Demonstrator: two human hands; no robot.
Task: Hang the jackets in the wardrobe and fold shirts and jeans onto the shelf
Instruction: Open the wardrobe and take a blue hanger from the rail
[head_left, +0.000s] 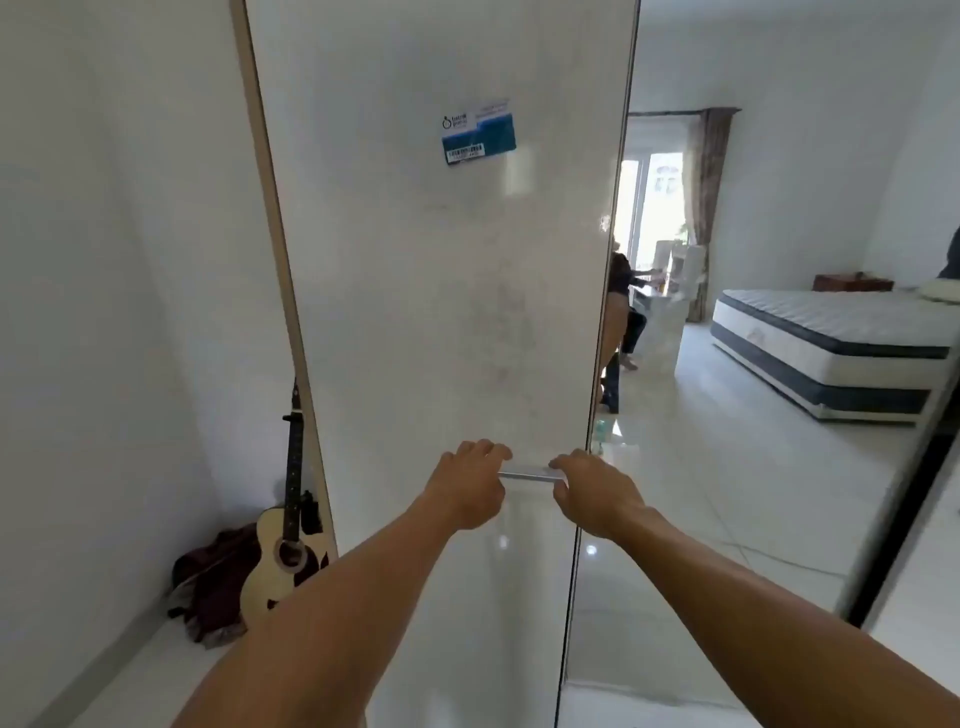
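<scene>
Tall white glossy wardrobe door (441, 286) fills frame centre, shut or nearly so. Short silver bar handle (527, 474) low centre, gripped at both ends: left hand (470, 488), right hand (589, 493), fingers curled over bar, forearms extended; likely to pull door. Jackets, shirts, jeans not visible. Acoustic guitar (283, 551) leans lower left.

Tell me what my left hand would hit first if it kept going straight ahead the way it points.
The white wardrobe door. Your left hand already grips the metal handle, so the panel lies directly behind it.
</scene>
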